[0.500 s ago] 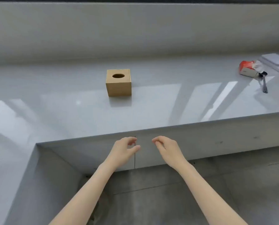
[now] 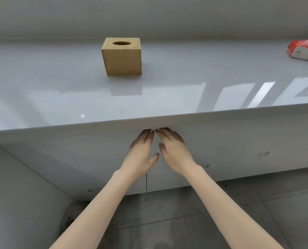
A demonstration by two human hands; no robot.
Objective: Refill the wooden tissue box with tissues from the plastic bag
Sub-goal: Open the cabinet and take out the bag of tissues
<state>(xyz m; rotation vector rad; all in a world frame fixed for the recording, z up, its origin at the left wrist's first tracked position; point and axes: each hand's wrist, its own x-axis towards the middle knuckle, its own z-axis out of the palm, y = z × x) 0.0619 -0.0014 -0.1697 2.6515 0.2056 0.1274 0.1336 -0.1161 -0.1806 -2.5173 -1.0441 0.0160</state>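
Note:
A wooden tissue box (image 2: 122, 58) with a round hole in its top stands upright on the glossy grey counter (image 2: 60, 97), towards the back. An orange and white plastic bag of tissues (image 2: 303, 49) lies at the counter's far right, cut off by the frame edge. My left hand (image 2: 142, 152) and my right hand (image 2: 174, 150) are side by side below the counter's front edge, fingers straight and reaching up to its underside. Both hands hold nothing. They are well in front of the box.
The counter's front face (image 2: 239, 150) drops to a grey tiled floor (image 2: 185, 221). A side wall of the counter (image 2: 24, 194) runs towards me at the left. A pale wall (image 2: 149, 15) rises behind the counter.
The view has come closer to the counter. Both hands rose from in front of the counter face to just under its front edge, and their fingers straightened.

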